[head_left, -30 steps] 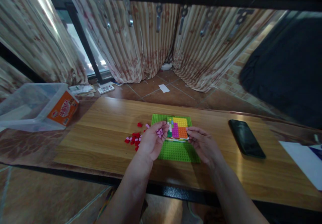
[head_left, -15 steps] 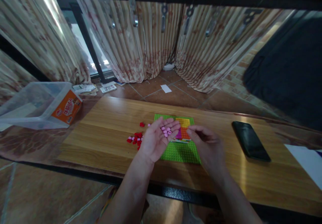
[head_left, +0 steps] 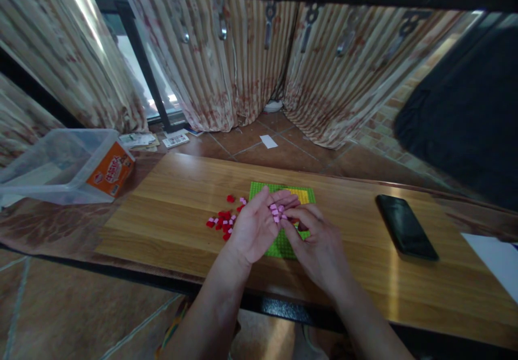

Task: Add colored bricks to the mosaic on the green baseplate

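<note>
My left hand (head_left: 253, 230) is palm up and slightly cupped, with several small pink toy bricks (head_left: 277, 212) lying near its fingers. The thumb and fingers of my right hand (head_left: 319, 244) meet in a pinch at the edge of that pink pile, on one of the bricks. Beneath both hands lies a green studded baseplate (head_left: 282, 250), partly covered by them. A yellow block section (head_left: 300, 195) shows on its far side; the rest of what is built there is hidden. Left of the plate, red bricks (head_left: 221, 220) are scattered with a few pink ones among them.
The wooden board (head_left: 162, 214) carries a black phone (head_left: 406, 226) to the right. White paper (head_left: 489, 260) lies at the right edge. A clear plastic bin (head_left: 60, 187) with an orange label stands at the left. Curtains hang behind, beyond a tiled floor.
My right hand has moved left from over the baseplate to the pink bricks in my left palm. My left hand has shifted slightly right, and its fingers now cover more of the build.
</note>
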### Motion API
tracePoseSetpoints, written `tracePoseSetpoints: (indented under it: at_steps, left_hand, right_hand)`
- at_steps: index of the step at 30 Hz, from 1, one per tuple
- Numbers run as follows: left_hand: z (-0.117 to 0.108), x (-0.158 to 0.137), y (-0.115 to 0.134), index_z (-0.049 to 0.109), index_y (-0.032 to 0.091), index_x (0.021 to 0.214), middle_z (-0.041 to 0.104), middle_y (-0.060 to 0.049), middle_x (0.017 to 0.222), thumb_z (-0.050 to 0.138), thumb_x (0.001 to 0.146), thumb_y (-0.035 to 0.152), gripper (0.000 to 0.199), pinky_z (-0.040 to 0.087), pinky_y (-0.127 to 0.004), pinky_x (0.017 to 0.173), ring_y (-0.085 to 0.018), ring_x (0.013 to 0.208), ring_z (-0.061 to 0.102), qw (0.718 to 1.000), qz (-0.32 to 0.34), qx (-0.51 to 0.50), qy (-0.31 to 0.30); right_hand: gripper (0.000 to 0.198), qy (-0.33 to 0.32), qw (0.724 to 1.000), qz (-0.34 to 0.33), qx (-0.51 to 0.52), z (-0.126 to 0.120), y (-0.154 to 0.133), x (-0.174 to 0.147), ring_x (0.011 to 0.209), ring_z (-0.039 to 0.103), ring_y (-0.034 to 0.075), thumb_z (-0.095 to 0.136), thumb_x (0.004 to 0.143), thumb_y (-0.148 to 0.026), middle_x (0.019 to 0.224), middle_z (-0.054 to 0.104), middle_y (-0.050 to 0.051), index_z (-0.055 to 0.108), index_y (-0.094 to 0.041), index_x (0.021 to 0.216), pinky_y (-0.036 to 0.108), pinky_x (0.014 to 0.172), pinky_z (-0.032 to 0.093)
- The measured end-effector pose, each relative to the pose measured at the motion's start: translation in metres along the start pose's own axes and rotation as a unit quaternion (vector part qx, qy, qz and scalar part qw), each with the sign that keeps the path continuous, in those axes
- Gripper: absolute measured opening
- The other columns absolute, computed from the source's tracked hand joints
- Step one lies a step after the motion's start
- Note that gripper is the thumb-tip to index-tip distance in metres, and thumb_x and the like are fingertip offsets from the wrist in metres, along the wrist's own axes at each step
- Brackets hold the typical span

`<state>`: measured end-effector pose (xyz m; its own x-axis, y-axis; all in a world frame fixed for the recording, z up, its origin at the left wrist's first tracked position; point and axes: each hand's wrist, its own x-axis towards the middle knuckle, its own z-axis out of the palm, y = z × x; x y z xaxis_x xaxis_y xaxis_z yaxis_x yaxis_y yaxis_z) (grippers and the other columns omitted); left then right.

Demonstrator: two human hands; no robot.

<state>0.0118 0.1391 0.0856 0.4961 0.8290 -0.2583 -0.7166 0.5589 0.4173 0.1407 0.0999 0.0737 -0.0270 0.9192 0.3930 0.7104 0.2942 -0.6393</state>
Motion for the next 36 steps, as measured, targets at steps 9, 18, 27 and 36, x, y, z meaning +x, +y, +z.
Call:
tracePoseSetpoints:
  at_steps: [9,18,27,36]
  left_hand:
    - [-0.005,0.003,0.004,0.067,0.008,0.091,0.069,-0.017,0.103,0.051,0.088,0.039,0.035,0.047,-0.033,0.096,-0.022,0.104,0.064,0.998,0.032,-0.004,0.048]
    - [-0.006,0.003,0.007,0.067,0.007,0.086,0.070,-0.015,0.093,0.052,0.087,0.031,0.029,0.051,-0.030,0.089,-0.018,0.089,0.067,0.996,0.055,-0.006,0.074]
    - [-0.005,0.004,0.006,0.068,0.007,0.083,0.070,-0.014,0.090,0.053,0.086,0.030,0.027,0.050,-0.030,0.089,-0.017,0.086,0.067,0.995,0.056,-0.005,0.084]
    - [-0.006,0.003,0.006,0.068,0.007,0.082,0.070,-0.013,0.088,0.052,0.087,0.029,0.027,0.051,-0.030,0.088,-0.017,0.084,0.067,0.995,0.059,-0.005,0.079]
  right_hand:
    - [0.011,0.087,0.974,0.133,0.160,-0.018,0.019,0.008,0.069,0.064,0.017,0.066,0.077,-0.035,0.076,0.070,0.002,0.066,-0.024,0.081,0.031,0.066,0.051]
    - [0.031,0.099,0.919,0.267,0.273,-0.033,0.068,0.011,0.065,0.064,0.016,0.080,0.058,-0.032,0.072,0.071,0.001,0.072,-0.020,0.086,0.031,0.063,0.052]
    - [0.026,0.014,0.946,0.237,0.221,-0.032,0.071,0.008,0.072,0.065,0.020,0.078,0.061,-0.042,0.075,0.073,0.003,0.073,-0.021,0.076,0.033,0.070,0.051]
    - [0.023,0.003,0.939,0.248,0.239,-0.027,0.068,0.007,0.071,0.063,0.018,0.078,0.063,-0.039,0.076,0.072,0.002,0.072,-0.022,0.077,0.031,0.068,0.048]
